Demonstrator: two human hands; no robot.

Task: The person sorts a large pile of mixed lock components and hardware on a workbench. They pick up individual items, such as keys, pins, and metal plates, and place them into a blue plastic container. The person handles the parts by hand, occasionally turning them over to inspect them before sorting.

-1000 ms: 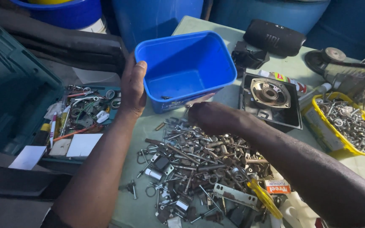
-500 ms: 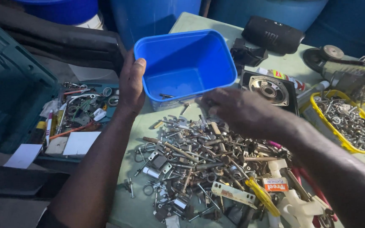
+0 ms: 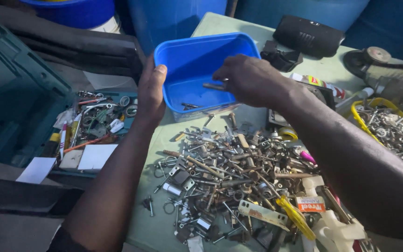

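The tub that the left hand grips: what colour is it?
Bright blue; the tub shows plainly in the head view, gripped by the left hand.

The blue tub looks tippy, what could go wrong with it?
The blue tub is tilted, with only the left hand holding its rim, so it might slip and spill its few pieces. The right hand holds a bolt over it, and a hard drop could bounce it out. The pile of metal bits looks sharp and could scratch an arm.

Dim, cool light falls from above on a table (image 3: 173,233); corners sink into shadow, focus sharp, edges slightly stretched.
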